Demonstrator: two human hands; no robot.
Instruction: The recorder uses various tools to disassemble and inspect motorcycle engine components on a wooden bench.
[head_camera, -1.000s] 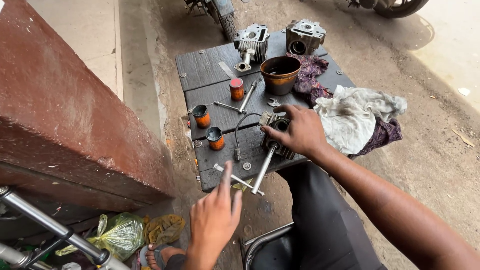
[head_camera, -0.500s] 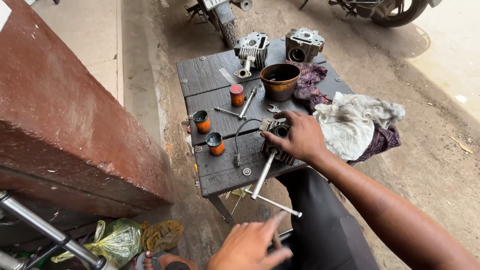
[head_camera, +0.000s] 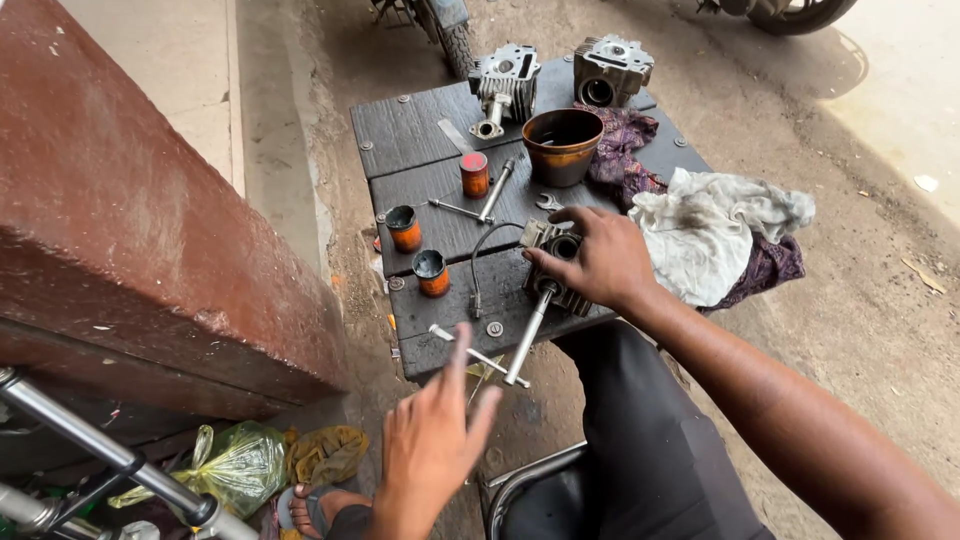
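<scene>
My right hand (head_camera: 600, 262) grips a small finned metal engine part (head_camera: 543, 238) on the dark wooden table (head_camera: 420, 120). A long metal rod (head_camera: 525, 342) sticks out of that part past the table's front edge. Beside the rod lies a thin T-shaped tool (head_camera: 470, 353). My left hand (head_camera: 430, 445) hovers below the front edge with fingers spread, holding nothing, nearest to the T-shaped tool. Three small orange pots (head_camera: 405, 228) (head_camera: 432, 272) (head_camera: 474, 173) stand left of the part.
A brown bowl (head_camera: 562, 143) and two engine heads (head_camera: 507, 75) (head_camera: 610, 68) stand at the back of the table. A white rag (head_camera: 710, 230) over purple cloth lies right. A red-brown wall (head_camera: 130, 220) rises left, a green bag (head_camera: 235, 465) below it.
My left hand dipped down and to the right, then came back up toward the table's front edge with fingers spread. My right hand stayed on the engine part.
</scene>
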